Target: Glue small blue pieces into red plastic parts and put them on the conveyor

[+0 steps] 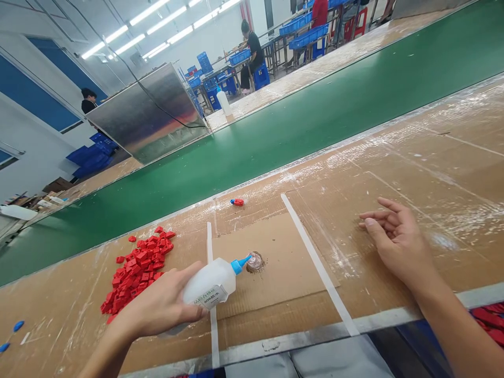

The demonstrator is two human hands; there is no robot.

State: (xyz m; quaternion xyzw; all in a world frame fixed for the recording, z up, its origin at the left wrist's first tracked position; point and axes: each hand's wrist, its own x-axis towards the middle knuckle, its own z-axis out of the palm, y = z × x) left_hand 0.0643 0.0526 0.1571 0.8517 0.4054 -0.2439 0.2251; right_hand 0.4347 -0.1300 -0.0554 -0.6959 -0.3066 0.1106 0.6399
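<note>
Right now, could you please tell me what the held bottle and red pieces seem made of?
Held bottle: probably plastic, satin, from its milky, translucent-looking wall. Red pieces: likely plastic, fairly matte, from their uniform colour and crisp edges; painted wood remains possible.

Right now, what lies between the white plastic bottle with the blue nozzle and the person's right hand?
The head view shows a small round greyish patch, a tan cardboard sheet, a straight white tape strip, then brown tabletop.

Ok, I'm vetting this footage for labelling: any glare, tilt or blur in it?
Head view: glare streaks the brown tabletop on the right; ceiling lights look blown out; the picture seems tilted, the green belt climbing rightward; left hand, held bottle and right hand look reasonably sharp.
</note>
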